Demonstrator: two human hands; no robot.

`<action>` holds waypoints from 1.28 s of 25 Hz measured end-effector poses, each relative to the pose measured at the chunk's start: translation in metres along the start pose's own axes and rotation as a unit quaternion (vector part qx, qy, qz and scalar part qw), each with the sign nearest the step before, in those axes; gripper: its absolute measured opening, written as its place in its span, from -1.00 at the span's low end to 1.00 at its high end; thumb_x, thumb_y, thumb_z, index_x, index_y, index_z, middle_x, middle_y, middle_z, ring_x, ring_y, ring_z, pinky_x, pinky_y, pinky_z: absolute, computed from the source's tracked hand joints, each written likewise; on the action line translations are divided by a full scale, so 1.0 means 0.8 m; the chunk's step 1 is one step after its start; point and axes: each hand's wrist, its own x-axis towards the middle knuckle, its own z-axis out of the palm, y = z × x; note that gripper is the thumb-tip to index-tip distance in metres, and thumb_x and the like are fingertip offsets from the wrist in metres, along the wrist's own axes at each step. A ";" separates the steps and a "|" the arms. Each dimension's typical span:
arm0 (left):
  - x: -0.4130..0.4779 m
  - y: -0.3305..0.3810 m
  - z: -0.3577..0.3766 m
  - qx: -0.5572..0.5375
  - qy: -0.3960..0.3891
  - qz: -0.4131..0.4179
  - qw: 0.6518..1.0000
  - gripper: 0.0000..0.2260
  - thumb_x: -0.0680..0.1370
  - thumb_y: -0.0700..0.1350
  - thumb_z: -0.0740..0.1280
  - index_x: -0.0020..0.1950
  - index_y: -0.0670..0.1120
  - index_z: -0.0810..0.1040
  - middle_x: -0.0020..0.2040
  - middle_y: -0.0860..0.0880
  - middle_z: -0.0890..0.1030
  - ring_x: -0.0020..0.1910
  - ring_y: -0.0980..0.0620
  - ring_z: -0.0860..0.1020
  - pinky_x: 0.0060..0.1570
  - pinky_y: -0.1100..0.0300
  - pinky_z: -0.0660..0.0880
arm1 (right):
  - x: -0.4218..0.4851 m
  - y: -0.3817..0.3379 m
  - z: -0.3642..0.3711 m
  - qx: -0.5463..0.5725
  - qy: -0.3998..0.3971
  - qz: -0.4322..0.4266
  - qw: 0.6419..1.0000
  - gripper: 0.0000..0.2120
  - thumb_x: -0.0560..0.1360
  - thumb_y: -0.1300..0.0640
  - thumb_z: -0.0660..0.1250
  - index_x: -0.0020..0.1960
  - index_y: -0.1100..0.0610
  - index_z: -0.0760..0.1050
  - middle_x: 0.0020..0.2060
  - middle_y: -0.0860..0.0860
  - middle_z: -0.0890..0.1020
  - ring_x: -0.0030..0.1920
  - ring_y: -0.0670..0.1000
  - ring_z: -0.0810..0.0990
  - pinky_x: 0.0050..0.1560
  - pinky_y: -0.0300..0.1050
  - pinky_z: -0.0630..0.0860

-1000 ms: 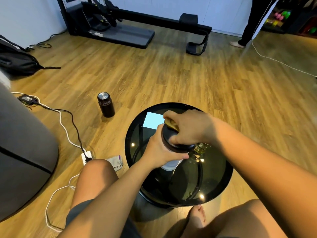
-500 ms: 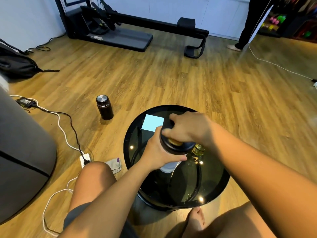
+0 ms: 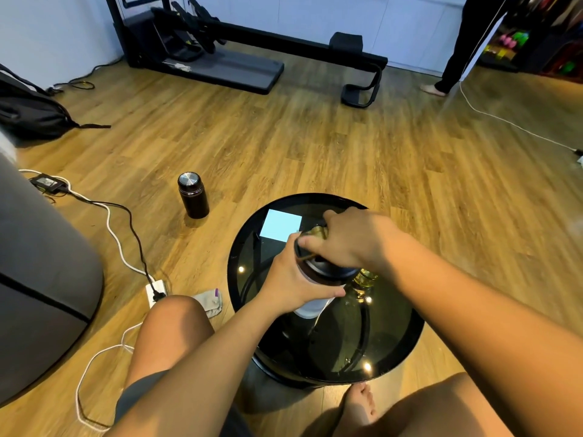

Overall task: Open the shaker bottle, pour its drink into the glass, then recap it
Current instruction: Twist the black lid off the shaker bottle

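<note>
The left hand (image 3: 288, 287) has a closed grip around the body of the shaker bottle (image 3: 310, 309), a pale, translucent cylinder standing upright on the desk. The right hand (image 3: 348, 239) comes down from above with its own grip clamped over the bottle's black round lid (image 3: 328, 271), fingers (image 3: 310, 246) curled across the top; a bit of yellowish-gold trim shows between them. The lid sits on the bottle. Just beside the bottle at its 3 o'clock, partly hidden under the right wrist, stands the clear drinking glass (image 3: 364, 280) with a yellowish tint in it; I cannot tell how full it is. All this sits near the middle of the round black glass-topped desk (image 3: 394, 351), which mirrors small ceiling lights. At the desk's 11 o'clock lies a pale blue square card (image 3: 281, 228). Off the desk at 10 o'clock, a dark cylindrical flask with a steel cap (image 3: 193, 195) stands on the wooden floor (image 3: 315, 137). At 8 o'clock, a grey folded cloth (image 3: 209, 302) lies by a white power strip (image 3: 156, 291).
</note>
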 end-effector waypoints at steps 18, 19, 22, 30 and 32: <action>-0.001 0.000 0.000 -0.001 -0.007 0.007 1.000 -0.15 0.18 0.04 0.73 0.31 0.10 0.31 0.14 0.14 0.61 0.14 0.20 0.60 0.10 0.34 0.54 | -0.002 -0.011 -0.013 0.037 -0.047 -0.012 0.998 -0.39 0.54 -0.30 0.16 0.41 0.07 0.37 0.19 0.11 0.46 0.24 0.18 0.46 0.09 0.05 0.48; -0.001 -0.001 0.000 -0.001 -0.004 0.010 1.000 -0.14 0.17 0.04 0.73 0.31 0.12 0.30 0.16 0.14 0.60 0.15 0.22 0.59 0.11 0.33 0.54 | -0.003 -0.008 -0.016 0.045 -0.064 -0.065 0.995 -0.44 0.47 -0.19 0.31 0.41 0.00 0.37 0.21 0.06 0.40 0.18 0.19 0.45 0.12 0.06 0.49; 0.001 -0.003 0.002 0.004 -0.006 0.022 1.000 -0.16 0.19 -0.01 0.73 0.33 0.08 0.33 0.18 0.18 0.56 0.19 0.26 0.56 0.10 0.46 0.47 | -0.006 -0.010 -0.013 0.067 -0.083 -0.190 0.976 -0.40 0.27 0.10 0.46 0.28 -0.18 0.46 0.28 -0.09 0.32 0.20 0.15 0.37 0.23 0.11 0.45; 0.003 -0.006 0.003 0.004 -0.006 0.010 1.000 -0.09 0.13 0.13 0.71 0.35 0.22 0.30 0.20 0.17 0.60 0.20 0.22 0.58 0.16 0.27 0.54 | 0.005 -0.010 -0.003 -0.009 0.021 0.009 1.000 -0.25 0.54 -0.43 -0.18 0.38 0.02 0.43 0.19 0.13 0.61 0.21 0.18 0.56 0.04 0.05 0.46; 0.003 -0.009 0.004 0.007 -0.005 0.011 1.000 -0.09 0.12 0.16 0.70 0.38 0.10 0.37 0.18 0.15 0.62 0.18 0.22 0.60 0.12 0.30 0.56 | -0.002 -0.015 0.005 0.027 0.016 -0.084 0.996 -0.41 0.46 -0.34 -0.01 0.31 -0.08 0.48 0.22 0.06 0.57 0.22 0.15 0.51 0.16 0.08 0.43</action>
